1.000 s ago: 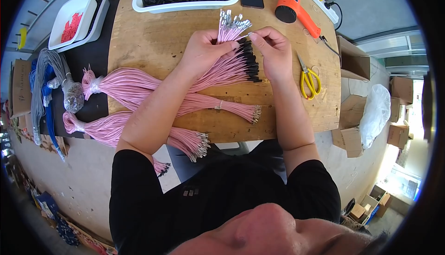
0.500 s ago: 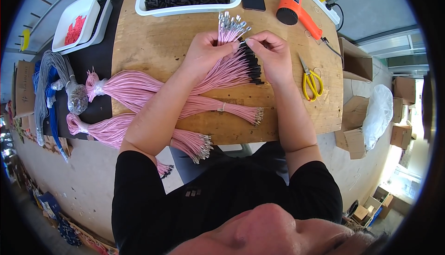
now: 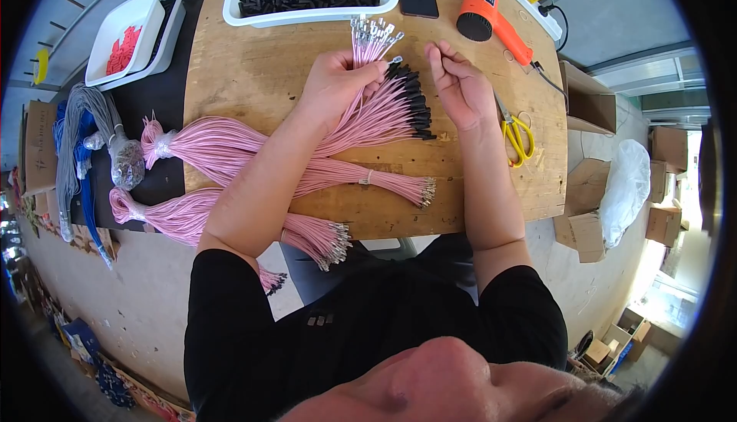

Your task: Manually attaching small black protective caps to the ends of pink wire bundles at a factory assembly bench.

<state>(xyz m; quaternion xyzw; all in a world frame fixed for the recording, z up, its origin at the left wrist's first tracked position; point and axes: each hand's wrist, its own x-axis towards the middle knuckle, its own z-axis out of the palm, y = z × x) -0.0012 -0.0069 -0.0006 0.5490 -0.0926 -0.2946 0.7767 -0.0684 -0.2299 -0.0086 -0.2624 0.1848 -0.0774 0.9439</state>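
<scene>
Left hand [image 3: 336,84]: clasping pink wire bundle [image 3: 361,119]
Right hand [image 3: 461,88]: loosely curled, empty, just beside
Bare board [image 3: 253,77]: left, toward edge

Matt wood tabletop [image 3: 253,77]; pink plastic-sheathed wires [image 3: 361,126], metal tips; glossy white tray [image 3: 307,15]

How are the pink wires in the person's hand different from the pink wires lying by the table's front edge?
The held pink wires are gripped by the left hand, fanned out; the tied bundle lies untouched. Some held wires wear black sleeves; the tied bundle's tips are bare metal. Both are pink.
</scene>
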